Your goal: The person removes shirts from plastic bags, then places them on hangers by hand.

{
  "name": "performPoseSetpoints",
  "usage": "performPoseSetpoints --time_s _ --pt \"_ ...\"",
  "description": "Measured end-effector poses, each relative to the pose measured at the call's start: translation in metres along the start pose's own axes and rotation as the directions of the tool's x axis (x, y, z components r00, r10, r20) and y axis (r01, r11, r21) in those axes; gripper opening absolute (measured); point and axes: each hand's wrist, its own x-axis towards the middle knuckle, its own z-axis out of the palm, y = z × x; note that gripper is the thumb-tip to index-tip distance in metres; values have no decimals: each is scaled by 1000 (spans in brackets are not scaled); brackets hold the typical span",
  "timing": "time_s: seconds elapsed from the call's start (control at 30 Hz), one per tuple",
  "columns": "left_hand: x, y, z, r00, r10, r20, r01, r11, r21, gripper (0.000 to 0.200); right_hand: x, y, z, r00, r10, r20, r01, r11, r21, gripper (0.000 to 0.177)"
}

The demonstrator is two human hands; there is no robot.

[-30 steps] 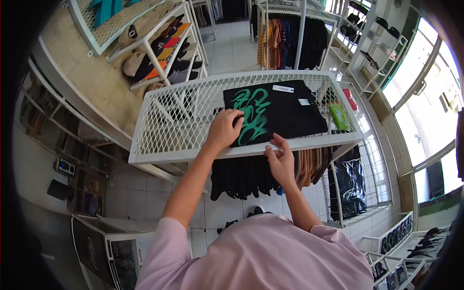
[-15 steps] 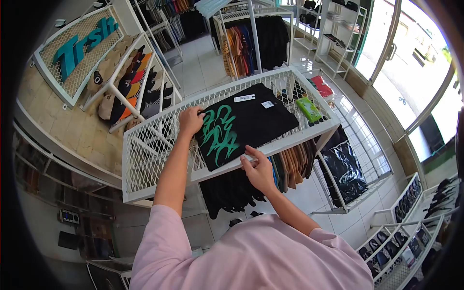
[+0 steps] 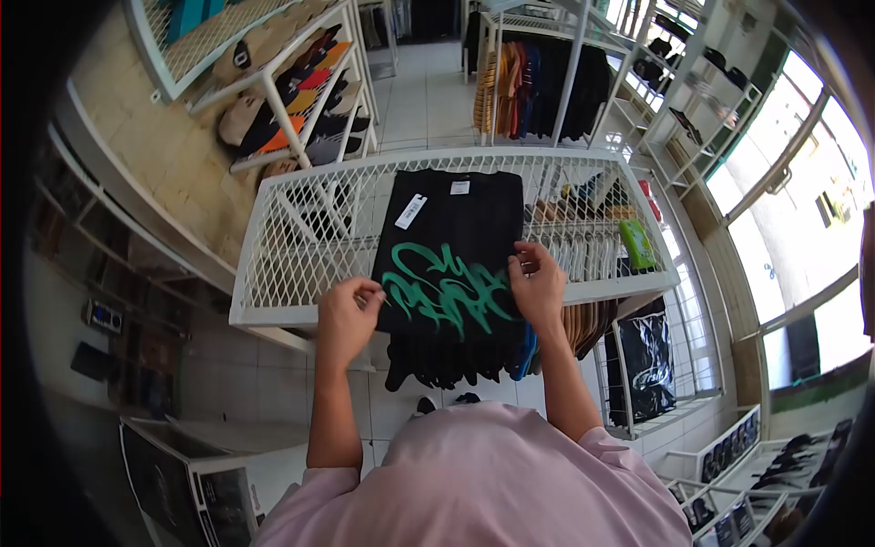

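Observation:
A folded black T-shirt with green graffiti-style lettering lies on a white mesh-topped table. Its collar is at the far side and the print is toward me; the near edge reaches over the table's front rim. A white tag rests on its upper left, and a small label shows inside the collar. My left hand is closed, thumb and fingers pinching the shirt's left edge near the front. On the opposite edge, a little farther up, my right hand is closed with finger and thumb on the fabric.
A green packet lies at the table's right end. Clothes hang beneath the table. A cap rack stands at the far left, a clothes rack behind the table. Glass doors are on the right, with a shelf of sandals at lower right.
The T-shirt has turned counterclockwise on the table, its collar swinging from the right to the far side. My hands have shifted to its left and right edges. The view has turned too.

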Motion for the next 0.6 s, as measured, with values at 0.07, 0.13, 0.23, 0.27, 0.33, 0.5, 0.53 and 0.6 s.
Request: performPoseSetpoints --time_s 0.07,0.13,0.23,0.27,0.33,0.5,0.53,0.6 --pt "-6 -8 2 996 0 91 9 995 -96 18 9 2 1 1000 -1 15 1 999 -37 26" --pt "-5 -21 11 994 -16 112 29 993 -112 30 17 8 1 998 21 53 -19 998 -53 34" --pt "17 -26 31 981 65 -182 -52 996 78 33 28 2 1 991 102 87 -89 985 -145 46" --pt "25 -27 38 984 46 -173 -30 995 94 34 33 8 3 990 102 97 -85 982 -171 56" --pt "40 -27 46 988 17 -153 3 992 130 37 43 23 9 987 96 129 -81 990 -115 55" --pt "54 -32 41 995 -95 -31 85 968 -238 53 55 36 12 974 141 179 -139 990 -21 60" --pt "61 -41 48 996 -81 -43 63 944 -325 58 56 37 14 974 147 172 -146 989 -19 62" --pt "76 -38 50 990 -140 -17 119 897 -426 75 64 40 20 974 161 161 -160 987 -17 65"
